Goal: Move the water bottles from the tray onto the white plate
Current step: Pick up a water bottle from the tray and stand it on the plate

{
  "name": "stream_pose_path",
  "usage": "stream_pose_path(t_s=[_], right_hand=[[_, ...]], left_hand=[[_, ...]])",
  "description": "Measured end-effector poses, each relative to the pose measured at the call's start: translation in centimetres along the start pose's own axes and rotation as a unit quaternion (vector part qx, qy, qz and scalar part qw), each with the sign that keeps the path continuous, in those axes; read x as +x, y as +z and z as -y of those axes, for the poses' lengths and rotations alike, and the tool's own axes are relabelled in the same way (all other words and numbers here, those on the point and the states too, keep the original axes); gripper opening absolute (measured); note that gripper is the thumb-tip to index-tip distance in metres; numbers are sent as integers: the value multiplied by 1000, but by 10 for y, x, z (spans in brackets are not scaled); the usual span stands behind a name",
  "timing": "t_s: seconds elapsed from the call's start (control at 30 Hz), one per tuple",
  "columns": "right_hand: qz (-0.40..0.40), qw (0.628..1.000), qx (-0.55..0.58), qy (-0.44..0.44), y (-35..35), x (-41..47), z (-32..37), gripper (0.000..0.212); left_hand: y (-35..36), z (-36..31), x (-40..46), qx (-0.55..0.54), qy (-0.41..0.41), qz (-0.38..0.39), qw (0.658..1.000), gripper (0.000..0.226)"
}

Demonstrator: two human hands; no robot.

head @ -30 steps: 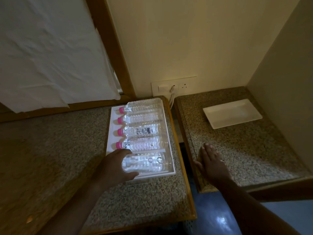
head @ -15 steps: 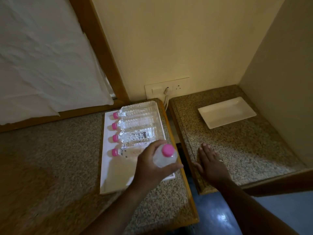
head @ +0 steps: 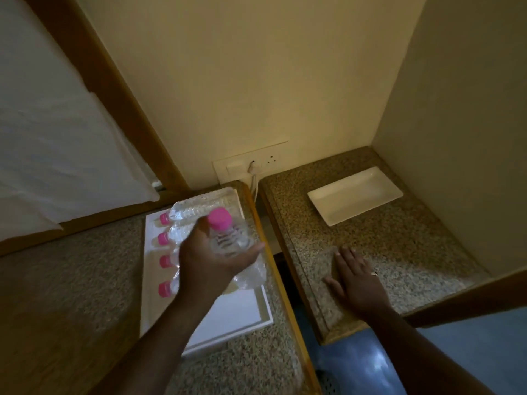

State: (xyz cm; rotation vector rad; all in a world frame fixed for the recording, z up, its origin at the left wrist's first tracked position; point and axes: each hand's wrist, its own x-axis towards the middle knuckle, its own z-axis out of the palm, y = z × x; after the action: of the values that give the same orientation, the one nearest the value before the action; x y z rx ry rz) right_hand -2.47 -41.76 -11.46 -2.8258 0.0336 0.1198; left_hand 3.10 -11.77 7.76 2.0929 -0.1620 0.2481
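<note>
One bottle (head: 228, 240) is gripped by the left hand (head: 208, 260) above four bottles (head: 182, 238) on the tray (head: 228, 317); the right hand (head: 356, 283) is pressed flat, fingers spread, before one bare white plate (head: 355, 195).

Five water bottles with pink caps are in view: one (head: 228, 238) is gripped in the left hand (head: 211, 260), and four lie on the single white tray (head: 228, 317) below and behind that grip, their caps at (head: 164, 218), (head: 163, 238), (head: 164, 261) and (head: 164, 289). There is one white plate (head: 355, 195), well to the right of the grip and holding no bottle. Two hands show, the right hand (head: 356, 283) flat on one of two stone counters (head: 399, 252), and one wall socket plate (head: 251, 163) sits beyond the grip.
</note>
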Motion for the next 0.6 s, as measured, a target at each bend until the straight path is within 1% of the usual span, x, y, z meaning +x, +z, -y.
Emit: stream_pose_path(t_s=[0.1, 0.17, 0.23, 0.4, 0.6], right_hand=[[-11, 999, -4, 31, -14, 8, -34, 90], [-11, 1000, -14, 22, -18, 11, -44, 92], [-12, 1000, -19, 18, -22, 11, -59, 90], [-29, 999, -15, -1, -24, 14, -79, 80], [-49, 999, 17, -10, -13, 18, -88, 78]], left_hand=[[31, -37, 42, -13, 33, -33, 999, 60], [56, -55, 65, -22, 44, -36, 998, 64], [101, -71, 90, -30, 43, -29, 998, 71], [223, -93, 136, -65, -6, 27, 997, 82], [335, -92, 148, -65, 16, 77, 995, 89]])
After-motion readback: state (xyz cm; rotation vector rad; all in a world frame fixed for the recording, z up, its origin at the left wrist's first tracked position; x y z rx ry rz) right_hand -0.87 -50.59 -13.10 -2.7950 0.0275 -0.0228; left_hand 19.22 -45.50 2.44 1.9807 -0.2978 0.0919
